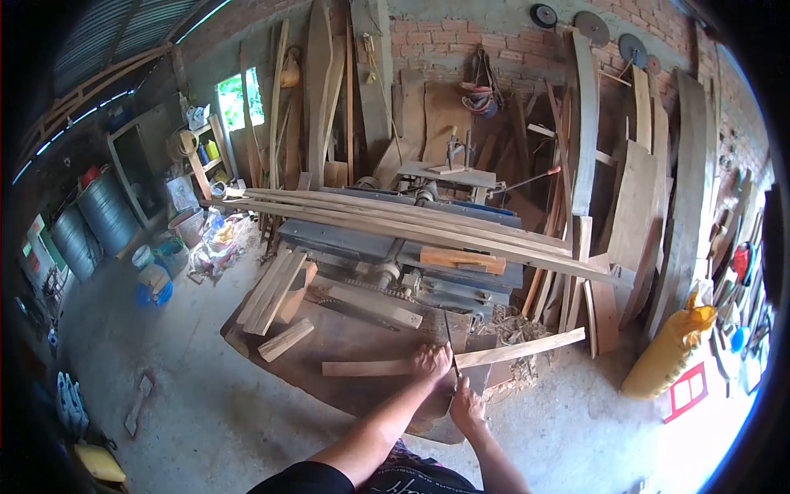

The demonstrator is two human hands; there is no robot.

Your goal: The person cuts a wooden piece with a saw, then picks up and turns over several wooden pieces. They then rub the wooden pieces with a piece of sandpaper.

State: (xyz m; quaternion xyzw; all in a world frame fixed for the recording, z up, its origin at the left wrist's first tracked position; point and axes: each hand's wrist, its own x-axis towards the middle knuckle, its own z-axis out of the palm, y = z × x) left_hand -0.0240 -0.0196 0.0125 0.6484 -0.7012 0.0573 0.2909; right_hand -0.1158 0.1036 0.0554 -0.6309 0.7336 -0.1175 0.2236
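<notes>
A long, slightly curved wooden strip (527, 349) lies across a brown board (346, 398) low in front of me. My left hand (432, 362) is closed over the strip near its middle and presses on it. My right hand (469, 405), just nearer to me and to the right, is wrapped round the handle of what looks like a handsaw (449, 333). Its thin dark blade, seen almost edge-on, crosses the strip beside my left fingers and points away from me. I cannot make out how deep the blade sits in the wood.
Ahead stands a woodworking machine (329, 237) with long planks (411, 222) laid over it. Short offcuts (286, 339) and stacked strips (275, 292) lie to the left. Wood shavings (527, 331) cover the floor at right. A yellow sack (671, 354) stands farther right, and boards (634, 198) lean on the wall.
</notes>
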